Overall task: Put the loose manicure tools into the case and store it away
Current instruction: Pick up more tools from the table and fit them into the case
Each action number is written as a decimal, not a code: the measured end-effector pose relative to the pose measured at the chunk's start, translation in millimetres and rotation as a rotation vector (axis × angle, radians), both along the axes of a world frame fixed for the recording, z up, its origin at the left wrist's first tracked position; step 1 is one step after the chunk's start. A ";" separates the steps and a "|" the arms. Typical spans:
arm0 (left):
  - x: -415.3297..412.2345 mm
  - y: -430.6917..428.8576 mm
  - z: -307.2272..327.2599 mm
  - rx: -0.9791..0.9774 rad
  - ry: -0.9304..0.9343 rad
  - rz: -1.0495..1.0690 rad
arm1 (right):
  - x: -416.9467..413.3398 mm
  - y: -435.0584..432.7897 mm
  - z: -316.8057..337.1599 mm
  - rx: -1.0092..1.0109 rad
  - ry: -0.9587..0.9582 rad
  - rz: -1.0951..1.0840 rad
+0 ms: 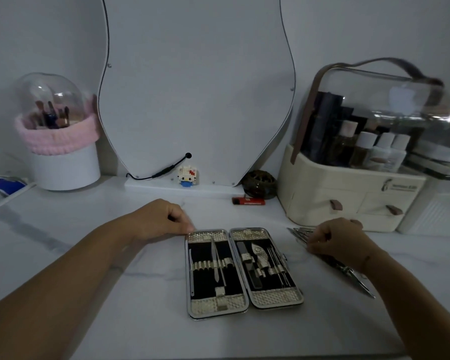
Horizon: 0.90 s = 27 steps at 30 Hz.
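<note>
**Open case between two curled hands**

On the white marble-look tabletop [89, 255], the left hand [164, 219] rests loosely curled, holding nothing, fingertips touching the top-left corner of the open silver-rimmed, black-lined manicure case [243, 271]. The case lies flat, several tools strapped in both halves. Just right of it, the right hand [333, 241] curls over the pile of loose steel manicure tools [353, 275]; whether it grips any cannot be told.

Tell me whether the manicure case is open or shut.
Open. The case lies spread flat on the table, both halves facing up, with tools strapped inside and several loops empty.
</note>
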<state>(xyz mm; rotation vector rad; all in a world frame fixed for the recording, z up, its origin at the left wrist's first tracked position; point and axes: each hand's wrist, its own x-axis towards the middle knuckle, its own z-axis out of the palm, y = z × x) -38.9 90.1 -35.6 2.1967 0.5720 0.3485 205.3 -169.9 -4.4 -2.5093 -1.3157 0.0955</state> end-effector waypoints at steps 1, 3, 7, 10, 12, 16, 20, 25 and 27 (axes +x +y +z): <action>0.1 0.0 0.0 0.000 0.004 0.000 | -0.5 1.2 0.6 -0.014 -0.003 -0.010; -0.2 -0.2 0.3 -0.001 0.009 -0.001 | -0.9 3.5 0.6 -0.026 -0.001 -0.035; -0.5 0.5 -0.1 -0.006 0.016 0.003 | 1.3 3.2 -1.9 -0.037 0.000 -0.064; -0.5 0.4 0.2 -0.012 0.012 0.008 | 5.2 3.4 -5.0 -0.050 0.029 -0.061; -0.4 -0.1 0.6 -0.013 0.012 0.004 | 6.8 4.2 -6.0 -0.041 0.032 -0.059; -1.0 0.5 -0.5 -0.007 0.023 0.003 | 7.8 6.9 -9.9 -0.085 -0.024 -0.022; -1.0 -0.5 1.1 -0.008 0.024 -0.001 | 4.2 8.9 -8.0 -0.040 -0.037 0.046; -1.0 -0.7 1.2 -0.025 0.009 -0.007 | -21.9 23.1 9.5 0.251 0.380 0.142; -0.9 -0.4 1.2 -0.038 0.008 -0.008 | -39.9 33.7 11.9 0.290 0.586 0.175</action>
